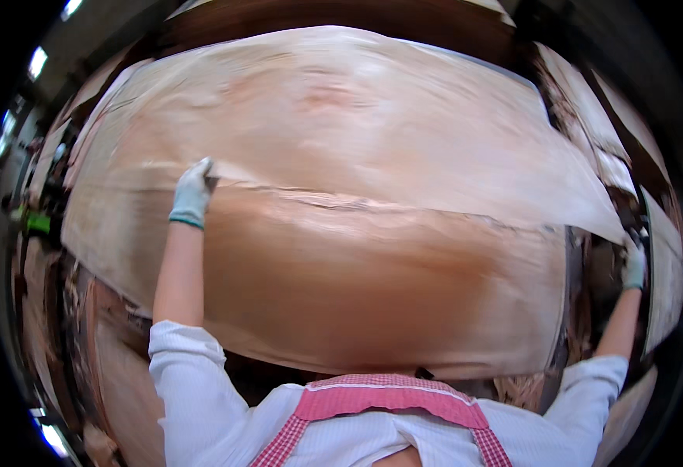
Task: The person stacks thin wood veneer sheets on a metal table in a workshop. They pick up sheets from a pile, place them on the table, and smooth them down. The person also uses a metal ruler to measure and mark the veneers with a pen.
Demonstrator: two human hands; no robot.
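A large, pale sheet of wood veneer point(419, 132) spreads over the far part of the stack, blurred by motion. Its ragged near edge runs between my two hands. My left hand point(192, 193), in a white glove with a green cuff, is closed on that edge at the left. Far out to the right, my right hand point(634, 263), gloved the same way, grips the sheet's right corner; its fingers are partly blurred. Beneath lies a browner veneer sheet point(372, 303), reaching toward my body.
More veneer sheets point(582, 101) and torn strips lie along the right side. Stacked wood sheets point(127, 381) and scraps stand at the lower left. A bright green object point(38, 223) shows at the far left. A dark brown stack point(341, 23) borders the far side.
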